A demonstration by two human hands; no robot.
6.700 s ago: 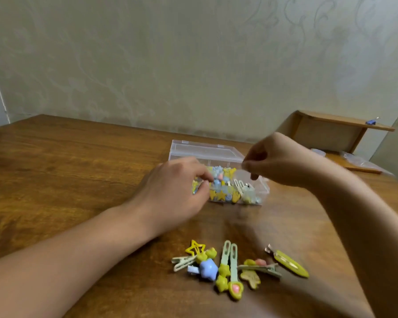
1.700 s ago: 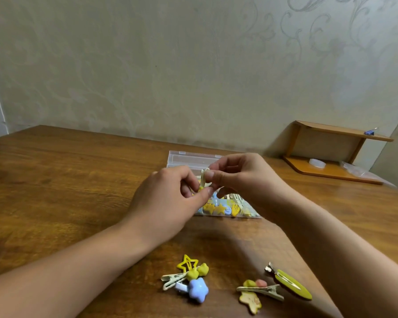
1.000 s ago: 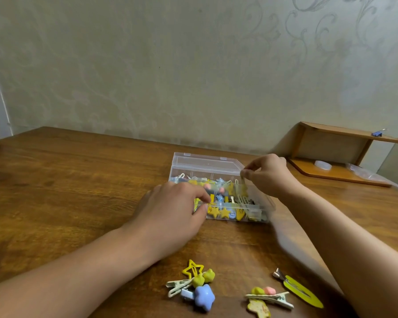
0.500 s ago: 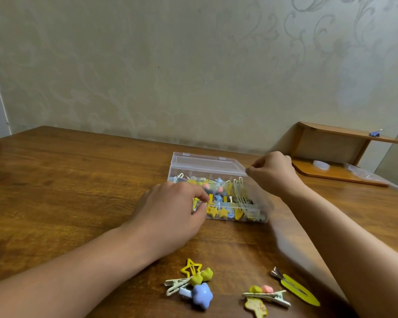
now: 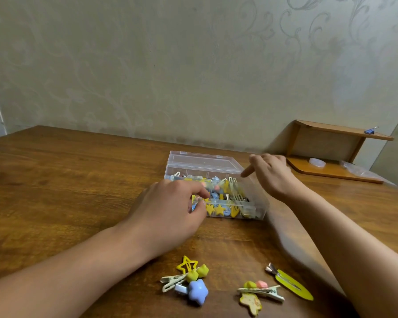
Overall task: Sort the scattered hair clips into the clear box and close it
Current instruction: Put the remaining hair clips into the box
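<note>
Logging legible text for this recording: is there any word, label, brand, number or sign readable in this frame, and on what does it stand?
None can be read.
Clear box: no label or print shows on its walls or open lid.
Loose hair clips on the table: shapes and colours only, no lettering.
Wall: ornamental swirls, not writing.
Small items on the wooden shelf: too small to tell whether they carry any marking.
</note>
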